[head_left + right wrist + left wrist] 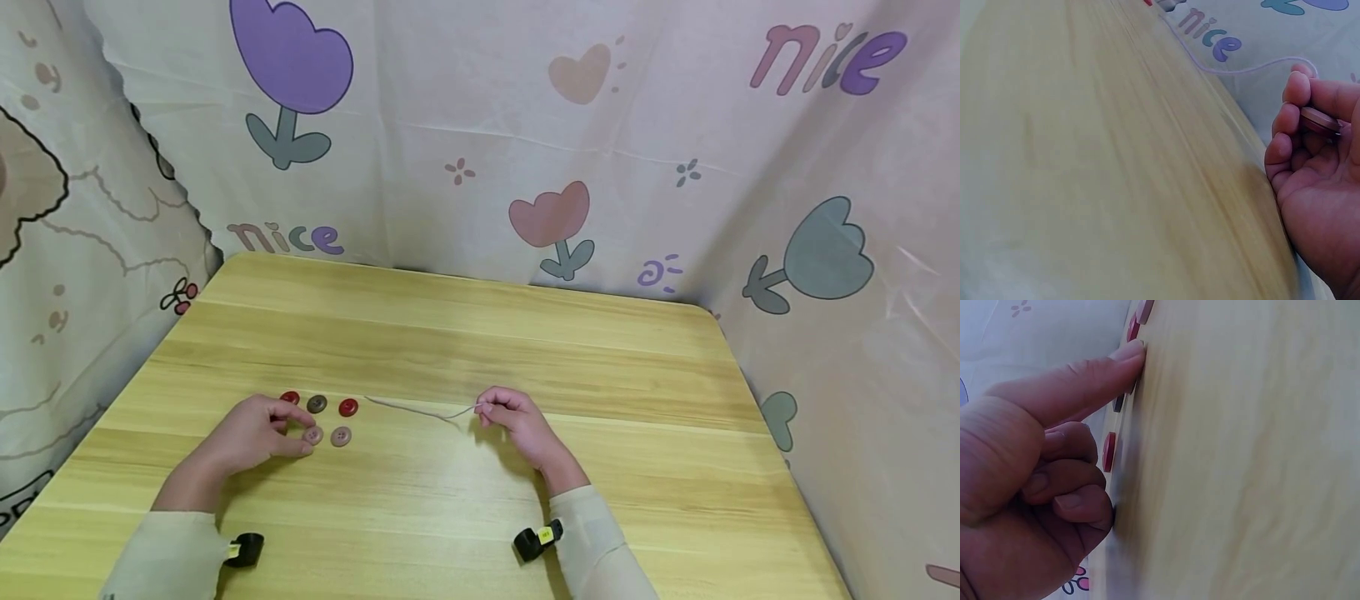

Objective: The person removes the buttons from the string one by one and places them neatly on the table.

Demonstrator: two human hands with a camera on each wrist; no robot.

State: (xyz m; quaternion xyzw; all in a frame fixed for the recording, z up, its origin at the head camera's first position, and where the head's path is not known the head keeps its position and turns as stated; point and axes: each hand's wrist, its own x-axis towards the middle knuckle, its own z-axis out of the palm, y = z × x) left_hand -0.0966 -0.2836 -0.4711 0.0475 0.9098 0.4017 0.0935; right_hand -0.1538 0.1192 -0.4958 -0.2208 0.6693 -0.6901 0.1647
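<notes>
My left hand (251, 433) has its thumb and index finger at opposite edges of a pale pink button (312, 435) on the table, pinching it. Its other fingers are curled, as the left wrist view shows. Another pink button (341, 437) lies just right of it. Behind them sit a red button (289, 397), partly covered by the hand, a dark brown button (317, 404) and a second red button (348, 407). My right hand (517, 422) pinches one end of a thin pale string (405, 407). Reddish-brown button edges (1320, 122) show inside its curled fingers.
The wooden table (465, 333) fills the space under both hands. A patterned cloth (420, 108) hangs behind it and at both sides. Black wrist-camera mounts (245, 550) sit by the sleeves. The string's far end lies near the right-hand red button.
</notes>
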